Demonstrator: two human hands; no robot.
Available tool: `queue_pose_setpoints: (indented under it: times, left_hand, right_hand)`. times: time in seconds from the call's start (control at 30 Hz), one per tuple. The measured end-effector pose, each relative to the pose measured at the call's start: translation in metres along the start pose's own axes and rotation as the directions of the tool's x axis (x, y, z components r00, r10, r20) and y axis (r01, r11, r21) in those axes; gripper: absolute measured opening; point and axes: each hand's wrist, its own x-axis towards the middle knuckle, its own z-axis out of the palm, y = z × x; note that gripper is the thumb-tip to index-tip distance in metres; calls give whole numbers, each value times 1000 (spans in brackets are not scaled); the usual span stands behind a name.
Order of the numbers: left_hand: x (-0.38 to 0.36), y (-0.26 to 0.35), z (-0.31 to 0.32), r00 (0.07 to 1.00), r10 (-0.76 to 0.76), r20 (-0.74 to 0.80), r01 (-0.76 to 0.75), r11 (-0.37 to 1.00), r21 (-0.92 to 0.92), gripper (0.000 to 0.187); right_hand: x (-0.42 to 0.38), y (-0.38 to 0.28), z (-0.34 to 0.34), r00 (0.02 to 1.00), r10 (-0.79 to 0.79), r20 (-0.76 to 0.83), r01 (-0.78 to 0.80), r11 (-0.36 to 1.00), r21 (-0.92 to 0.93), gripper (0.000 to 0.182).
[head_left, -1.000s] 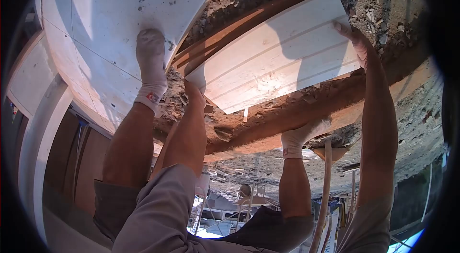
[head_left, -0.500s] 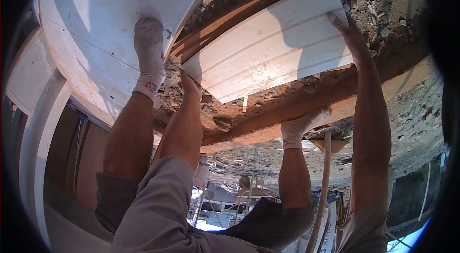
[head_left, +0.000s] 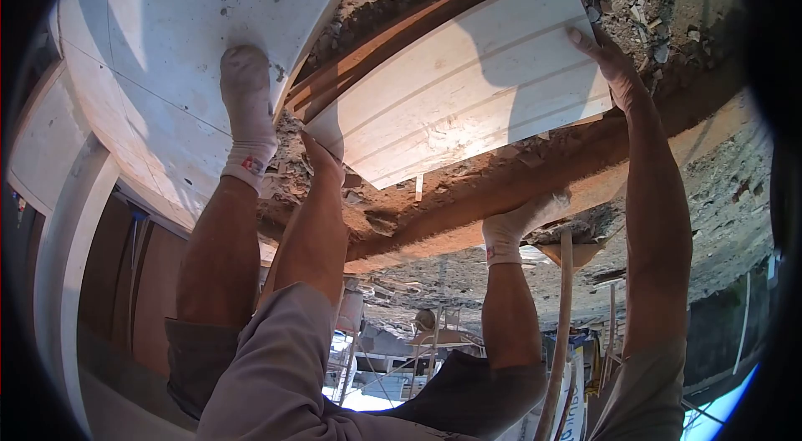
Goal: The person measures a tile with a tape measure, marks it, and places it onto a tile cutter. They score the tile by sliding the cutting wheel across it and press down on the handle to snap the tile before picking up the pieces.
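Holding pale grooved panel (head_left: 468,73) aloft over rubble (head_left: 652,32), beside right edge of white slab (head_left: 175,15); gripping right end in right hand (head_left: 616,73), with thumb over face; grasping left corner in left hand (head_left: 323,159), with fingertips hidden; seemingly sharing weight.

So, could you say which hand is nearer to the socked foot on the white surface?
Left. The left hand is beside that foot, at one end of the panel; the right hand grips its other end.

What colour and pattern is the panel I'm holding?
The panel is off-white with long parallel stripes; it shows best in the head view.
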Motion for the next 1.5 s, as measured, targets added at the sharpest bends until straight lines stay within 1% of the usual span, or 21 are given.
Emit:
queue_pose_setpoints:
  times: [0.1, 0.23, 0.3, 0.43, 0.5, 0.57, 0.7, 0.77, 0.8, 0.87, 0.9, 0.97, 1.03, 1.2, 1.27, 1.33, 1.37, 1.4, 1.43, 1.47, 1.5]
  left_hand:
    - [3, 2, -4, 995, -18, 93, 21, 999, -27, 76]
    - [2, -3, -7, 999, -29, 26, 29, 1000, 1, 79]
    - [0, -1, -8, 999, -45, 21, 44, 999, 32, 82]
    - [-4, 0, -10, 995, -101, -19, 102, 993, 61, 84]
    - [-5, 2, -11, 992, -122, 8, 121, 989, 89, 81]
    - [-1, 2, -10, 995, -96, 27, 94, 991, 92, 82]
    - [-15, 6, -14, 998, 63, -32, -54, 971, 232, 81]
    - [2, 1, -28, 987, 153, 53, -160, 966, 202, 81]
    - [0, 4, -29, 988, 147, 50, -154, 968, 198, 81]
    - [-2, 9, -37, 974, 50, 219, -72, 993, 97, 88]
    - [-9, 16, -34, 975, 47, 219, -70, 993, 100, 88]
    - [-30, 27, -24, 979, -78, 190, 57, 992, 114, 86]
    - [-39, 27, -22, 982, -90, 166, 70, 990, 121, 86]
    - [-36, 24, -29, 981, -82, 177, 45, 979, 200, 86]
    - [-64, 48, -18, 976, -194, 97, 155, 937, 313, 88]
    - [-68, 61, -23, 984, -123, 130, 46, 876, 481, 89]
    - [-42, 91, -16, 983, -121, 137, 42, 880, 474, 89]
    - [6, 137, 2, 898, 56, 436, -253, 876, 411, 65]
    - [27, 167, 14, 699, 218, 681, -511, 819, 262, 42]
    - [-14, 187, 44, 613, 427, 664, -730, 628, 270, 31]
    - [-55, 206, 75, 468, 603, 646, -881, 380, 282, 20]
  right_hand:
    - [-2, 1, 6, 996, -39, -77, 39, 999, -2, 89]
    - [7, 20, 6, 991, -40, -127, 37, 999, -22, 89]
    - [4, 20, 8, 978, -19, -209, -6, 993, -121, 91]
    - [5, 22, 10, 973, -38, -226, 16, 995, -101, 91]
    - [2, 15, 12, 974, 10, -226, -37, 993, -114, 94]
    - [-7, 6, 14, 970, 25, -244, -60, 989, -136, 95]
    - [-31, 8, 19, 957, 137, -256, -185, 967, -175, 102]
    - [-32, 19, 18, 947, 186, -260, -243, 948, -205, 104]
    - [-36, 19, 19, 946, 217, -242, -268, 942, -203, 106]
    - [-39, 19, 19, 941, 257, -219, -302, 932, -202, 107]
    - [-39, 15, 17, 937, 296, -185, -330, 924, -192, 105]
    - [-33, 12, 16, 933, 329, -146, -352, 918, -183, 104]
    - [-24, 7, 12, 921, 365, -136, -387, 897, -215, 110]
    - [-20, -12, 12, 916, 354, -187, -394, 884, -254, 110]
    - [-37, -21, 9, 898, 375, -230, -429, 860, -275, 108]
    - [-63, -33, 5, 885, 395, -247, -458, 836, -302, 103]
    - [-75, -35, 1, 886, 388, -253, -454, 837, -305, 103]
    - [-88, -33, -4, 859, 467, -210, -506, 837, -210, 100]
    - [-101, -29, -9, 826, 541, -158, -559, 821, -116, 97]
    - [-115, -26, -14, 830, 532, -167, -553, 824, -123, 97]
    - [-129, -23, -20, 833, 541, -116, -552, 828, -100, 93]
